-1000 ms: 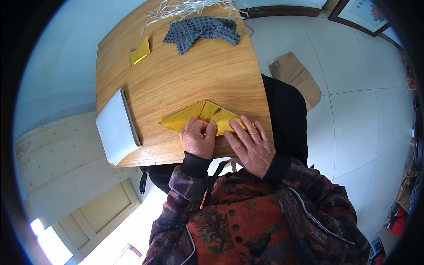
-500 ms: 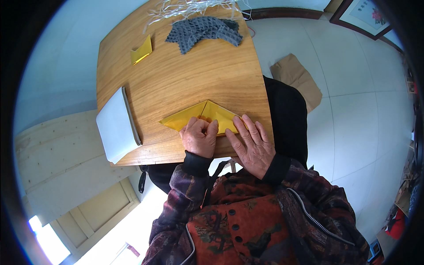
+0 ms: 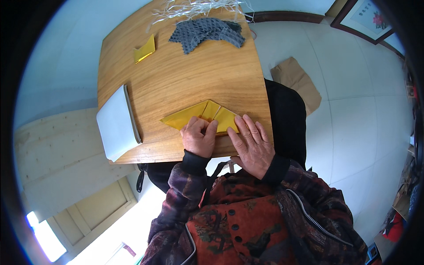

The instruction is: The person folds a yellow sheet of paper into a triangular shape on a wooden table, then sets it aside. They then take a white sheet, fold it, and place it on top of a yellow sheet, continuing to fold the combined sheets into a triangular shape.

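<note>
A folded sheet of shiny gold paper (image 3: 185,115) lies near the table's front edge, its peak pointing away from me. My left hand (image 3: 198,138) is closed, knuckles up, with thumb and curled fingers gripping the paper's near edge around its middle. What the fingertips do underneath is hidden. My right hand (image 3: 253,145) lies flat with fingers apart, its fingertips resting over the paper's right end. A dark slit and a pale crease run down from the peak. Farther off on the left stands a small folded gold paper piece (image 3: 145,51) with raised points.
The wooden table (image 3: 176,75) bears a white pad or stack of sheets (image 3: 118,124) at the left edge. At the back lie a crumpled grey textured cloth (image 3: 205,34) and clear plastic strands (image 3: 198,9). Brown paper (image 3: 296,84) lies on the tiled floor at right.
A pale crease now shows on the right half of the gold paper, and its right side looks a little shifted. My hands have hardly moved; the view has shifted slightly.
</note>
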Motion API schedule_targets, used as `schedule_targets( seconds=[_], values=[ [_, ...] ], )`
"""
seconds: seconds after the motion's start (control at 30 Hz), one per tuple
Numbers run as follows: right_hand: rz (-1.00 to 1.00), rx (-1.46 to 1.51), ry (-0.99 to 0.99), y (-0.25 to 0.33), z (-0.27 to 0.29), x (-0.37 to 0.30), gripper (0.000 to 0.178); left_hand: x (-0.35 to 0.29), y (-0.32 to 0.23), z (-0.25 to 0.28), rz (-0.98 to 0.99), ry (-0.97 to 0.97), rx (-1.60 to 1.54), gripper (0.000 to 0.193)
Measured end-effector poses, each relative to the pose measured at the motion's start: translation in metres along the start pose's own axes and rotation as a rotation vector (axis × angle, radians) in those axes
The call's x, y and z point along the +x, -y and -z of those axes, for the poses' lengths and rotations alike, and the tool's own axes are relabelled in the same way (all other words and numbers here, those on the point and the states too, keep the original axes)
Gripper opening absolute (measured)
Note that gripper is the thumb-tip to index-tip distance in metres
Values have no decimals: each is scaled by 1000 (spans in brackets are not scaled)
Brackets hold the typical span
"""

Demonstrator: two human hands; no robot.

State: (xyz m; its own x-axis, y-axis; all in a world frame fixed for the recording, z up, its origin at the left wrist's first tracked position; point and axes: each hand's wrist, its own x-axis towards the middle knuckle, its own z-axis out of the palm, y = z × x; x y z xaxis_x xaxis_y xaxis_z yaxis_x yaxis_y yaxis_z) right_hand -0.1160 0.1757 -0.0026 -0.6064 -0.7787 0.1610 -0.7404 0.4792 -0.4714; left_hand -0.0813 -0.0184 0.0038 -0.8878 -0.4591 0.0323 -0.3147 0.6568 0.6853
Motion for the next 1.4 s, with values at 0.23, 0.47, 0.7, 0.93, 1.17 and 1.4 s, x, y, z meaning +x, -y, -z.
schedule_targets(
  seconds=[0.23,0.47,0.7,0.93,1.17,1.4],
  values=[
    [4,334,-148,-7,12,3,90,-1,21,22,-295,217,-330,22],
    [-27,416,-301,-13,13,16,57,-3,32,19,-208,290,-422,11],
    [1,585,-304,-20,21,38,25,-1,35,13,-209,264,-374,10],
    [-52,661,-302,-21,15,46,13,-1,37,14,-224,261,-351,11],
    [-121,652,-307,-21,12,45,13,0,37,14,-218,267,-338,10],
    [-135,614,-347,-22,7,46,12,-1,32,15,-220,252,-362,13]
  ],
)
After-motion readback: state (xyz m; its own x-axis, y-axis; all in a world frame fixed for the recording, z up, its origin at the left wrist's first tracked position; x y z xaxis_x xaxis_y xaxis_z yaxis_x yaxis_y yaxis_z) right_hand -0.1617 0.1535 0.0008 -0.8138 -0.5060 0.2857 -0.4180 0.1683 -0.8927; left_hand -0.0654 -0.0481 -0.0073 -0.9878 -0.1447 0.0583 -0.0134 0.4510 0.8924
